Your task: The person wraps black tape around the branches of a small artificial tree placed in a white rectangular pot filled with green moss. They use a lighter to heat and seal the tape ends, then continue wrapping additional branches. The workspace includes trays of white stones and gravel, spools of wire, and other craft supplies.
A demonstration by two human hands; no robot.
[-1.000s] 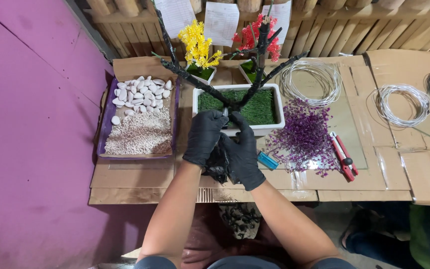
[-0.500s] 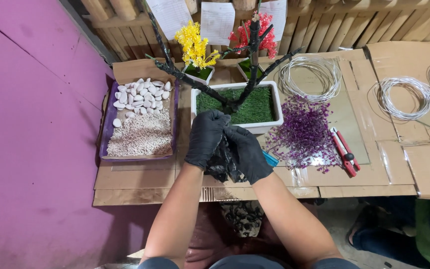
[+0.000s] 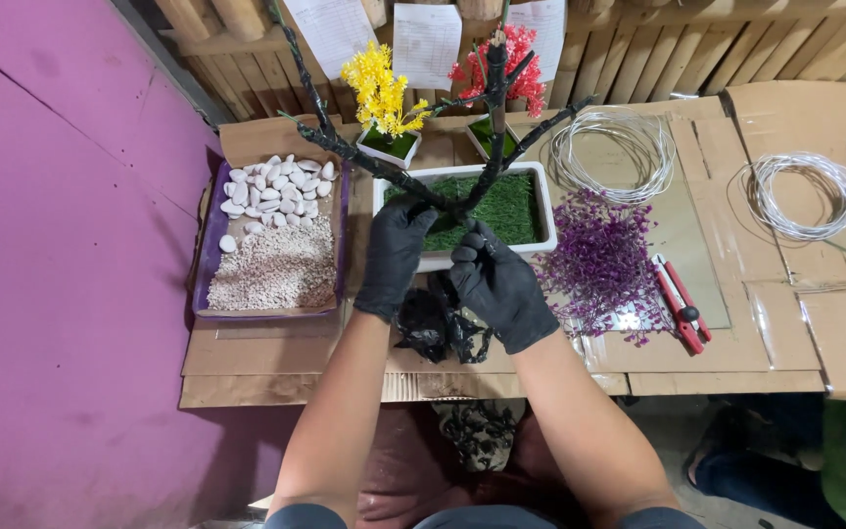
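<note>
Both my hands wear black gloves and grip the base of a black wrapped wire tree (image 3: 399, 174) with bare forking branches. My left hand (image 3: 394, 255) holds the trunk from the left, and my right hand (image 3: 501, 284) closes on it from the right. The tree rises over a white rectangular pot (image 3: 540, 181) filled with green moss. A crumpled heap of black tape (image 3: 438, 328) lies on the cardboard just below my hands.
A purple tray (image 3: 206, 257) at left holds white pebbles and fine gravel. Behind the pot stand small yellow (image 3: 379, 93) and red (image 3: 516, 54) flower trees. Purple sprigs (image 3: 599, 260), red cutters (image 3: 680, 304) and wire coils (image 3: 800, 191) lie at right. A purple wall runs along the left.
Both hands stay clamped on the tree's base with slight finger shifts. The view has tilted a little, and the tree leans slightly differently.
</note>
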